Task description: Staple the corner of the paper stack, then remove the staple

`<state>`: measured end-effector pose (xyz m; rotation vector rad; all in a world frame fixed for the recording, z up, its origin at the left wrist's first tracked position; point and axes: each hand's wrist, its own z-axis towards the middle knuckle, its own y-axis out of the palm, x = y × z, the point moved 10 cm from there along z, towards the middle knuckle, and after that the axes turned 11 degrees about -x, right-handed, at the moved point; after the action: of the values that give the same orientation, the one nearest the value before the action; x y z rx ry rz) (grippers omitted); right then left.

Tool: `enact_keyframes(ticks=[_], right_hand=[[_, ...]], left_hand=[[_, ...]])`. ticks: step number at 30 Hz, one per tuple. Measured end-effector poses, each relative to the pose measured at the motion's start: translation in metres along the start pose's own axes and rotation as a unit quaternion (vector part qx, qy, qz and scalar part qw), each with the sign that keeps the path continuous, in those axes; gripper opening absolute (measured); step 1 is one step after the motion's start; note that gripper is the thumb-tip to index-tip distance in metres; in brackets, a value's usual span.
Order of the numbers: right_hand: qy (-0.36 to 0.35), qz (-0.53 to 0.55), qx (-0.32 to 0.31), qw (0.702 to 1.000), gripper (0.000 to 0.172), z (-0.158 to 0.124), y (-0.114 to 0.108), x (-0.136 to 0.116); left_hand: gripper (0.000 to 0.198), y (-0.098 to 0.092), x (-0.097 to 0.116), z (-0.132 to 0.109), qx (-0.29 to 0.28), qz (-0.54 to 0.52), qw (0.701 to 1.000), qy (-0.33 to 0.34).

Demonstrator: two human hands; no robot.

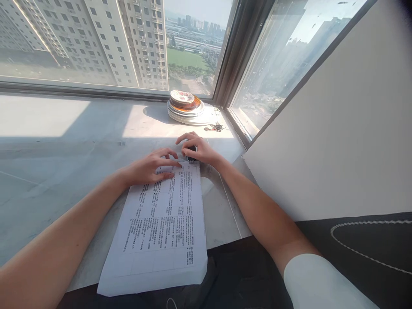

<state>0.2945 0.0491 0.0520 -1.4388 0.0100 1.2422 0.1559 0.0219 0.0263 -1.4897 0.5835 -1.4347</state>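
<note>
in the head view, resting the left hand (154,166) on the upper left of the printed paper (167,257), fingers spread apart and closed on nothing; clasping a small black tool (191,155), perhaps a stapler, between thumb and fingers of the right hand (200,149) at the far edge of the paper. cannot tell whether biting the paper, being partly hidden by fingers. as for the paper, lying mostly on the stone sill (64,159), near end jutting past the edge above dark cloth (244,274): easy to crease there by leaning forward. possible, too, to drag it crooked by shoving the tool while pressing lightly with the left hand, or to nip a left fingertip so close by. less threatened: the stacked plates (185,109) and keys (218,126) beyond, barring a careless reach.
</note>
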Motion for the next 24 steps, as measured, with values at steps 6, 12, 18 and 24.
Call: enact_keyframes(ticks=[6,12,18,24], right_hand=[[0.0,-0.003,0.005,1.0,0.026,0.0003,0.0008,-0.0006],[0.003,-0.003,0.005,1.0,0.025,0.0004,0.0009,-0.0011],[0.002,-0.002,0.008,1.0,0.023,0.0004,0.0009,-0.0005],[-0.01,-0.002,0.011,1.0,0.023,-0.0001,0.001,-0.0012]], left_hand=[[0.033,-0.0003,0.0004,0.0,0.001,-0.002,1.0,0.002],[0.032,-0.0014,0.001,0.0004,0.002,-0.013,1.0,-0.003],[0.032,-0.0015,0.0011,-0.0001,0.003,-0.01,1.0,-0.001],[0.033,-0.0005,0.0004,-0.0002,-0.001,-0.003,1.0,-0.002]])
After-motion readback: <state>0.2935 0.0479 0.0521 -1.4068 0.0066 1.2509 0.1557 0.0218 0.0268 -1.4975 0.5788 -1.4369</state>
